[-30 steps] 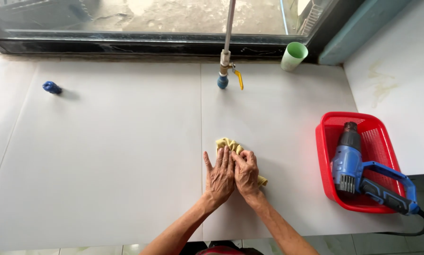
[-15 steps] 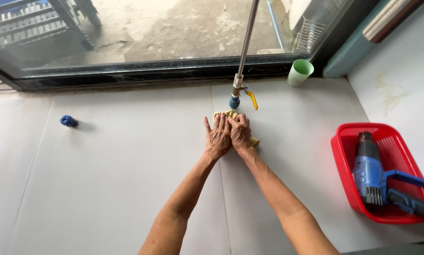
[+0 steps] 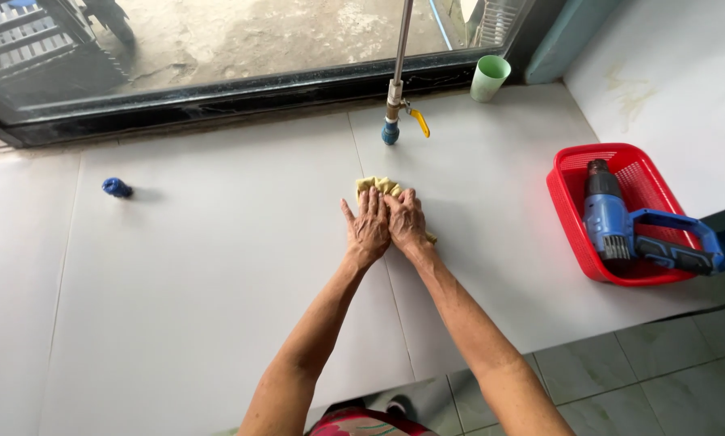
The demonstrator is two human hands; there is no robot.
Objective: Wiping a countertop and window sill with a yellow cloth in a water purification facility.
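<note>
Where the counter (image 3: 217, 266) lies white, cloth (image 3: 376, 186) lengthwise beneath flat left hand (image 3: 368, 228), right hand (image 3: 405, 223).

Soft, even daylight comes in through the window (image 3: 241, 48) along the top and falls on the white counter (image 3: 217, 274), which reads bright without blown-out glare. Shadows are faint: a short one beside the small blue object (image 3: 117, 188) and a thin one under the red basket (image 3: 621, 211). Focus is sharp throughout; straight edges bow slightly toward the corners.
</note>
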